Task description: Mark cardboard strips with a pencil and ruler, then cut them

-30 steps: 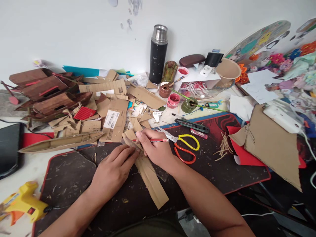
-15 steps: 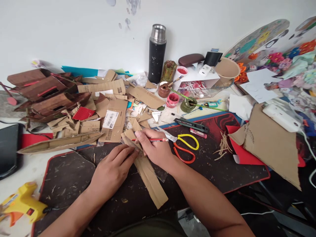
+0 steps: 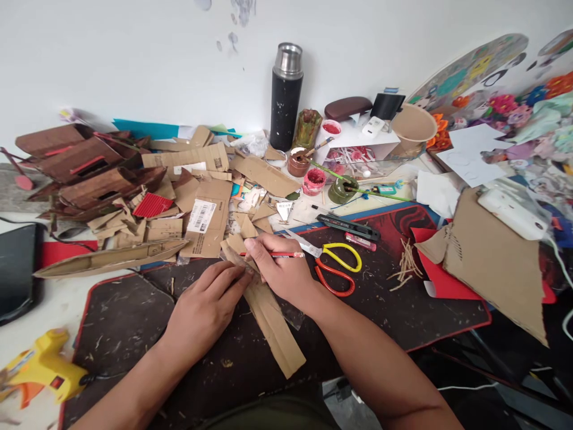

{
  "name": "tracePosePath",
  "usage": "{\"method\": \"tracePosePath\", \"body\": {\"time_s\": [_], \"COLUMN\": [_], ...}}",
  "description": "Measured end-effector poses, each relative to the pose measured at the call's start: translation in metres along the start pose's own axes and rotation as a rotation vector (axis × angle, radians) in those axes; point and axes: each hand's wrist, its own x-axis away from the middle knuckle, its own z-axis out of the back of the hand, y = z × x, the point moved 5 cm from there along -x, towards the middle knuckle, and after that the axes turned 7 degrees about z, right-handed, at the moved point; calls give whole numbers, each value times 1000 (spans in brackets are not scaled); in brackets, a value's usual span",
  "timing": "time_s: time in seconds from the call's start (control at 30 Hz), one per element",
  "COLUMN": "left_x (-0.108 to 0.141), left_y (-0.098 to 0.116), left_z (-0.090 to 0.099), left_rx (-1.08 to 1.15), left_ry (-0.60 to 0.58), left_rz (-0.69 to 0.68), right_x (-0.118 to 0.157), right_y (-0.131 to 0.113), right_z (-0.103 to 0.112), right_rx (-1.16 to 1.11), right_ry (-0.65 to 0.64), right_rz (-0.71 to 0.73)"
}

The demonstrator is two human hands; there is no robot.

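A long cardboard strip (image 3: 277,331) lies slanted on the dark desk mat. My left hand (image 3: 206,307) rests over its left edge, fingers bent and pressed together, holding the strip down. A thin clear plastic sheet (image 3: 292,315) shows partly beneath the strip and my right hand. My right hand (image 3: 280,266) is closed round a red pencil (image 3: 290,255), whose point end is mostly hidden by the fingers near the strip's upper part. Just right of that hand lie scissors (image 3: 342,255) with one yellow and one red handle, blades towards the hand.
Cardboard scraps (image 3: 208,209) and brown model boats (image 3: 89,161) crowd the left. A cardboard boat hull (image 3: 111,260) lies before them. Paint jars (image 3: 313,181) and a black flask (image 3: 285,107) stand behind. A utility knife (image 3: 347,227) lies past the scissors; a yellow glue gun (image 3: 47,367) lies lower left.
Both hands, the pencil and the strip look almost unmoved. The whole view has shifted very slightly.
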Motion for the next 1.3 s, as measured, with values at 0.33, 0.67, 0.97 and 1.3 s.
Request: {"method": "tracePosePath", "body": {"time_s": [0.33,0.67,0.97,1.3], "left_x": [0,-1,-1,0], "left_y": [0,0,-1,0], "left_z": [-2,-2,-2,-2], "left_rx": [4,3,23,16], "left_ry": [5,13,6,5], "left_rz": [17,23,29,29], "right_x": [-1,-1,-1,-1], "right_y": [0,1,0,0], "right_z": [0,1,-1,0], "right_rx": [-1,9,30,46], "right_ry": [1,5,-25,-39], "right_rz": [11,8,-5,-18]}}
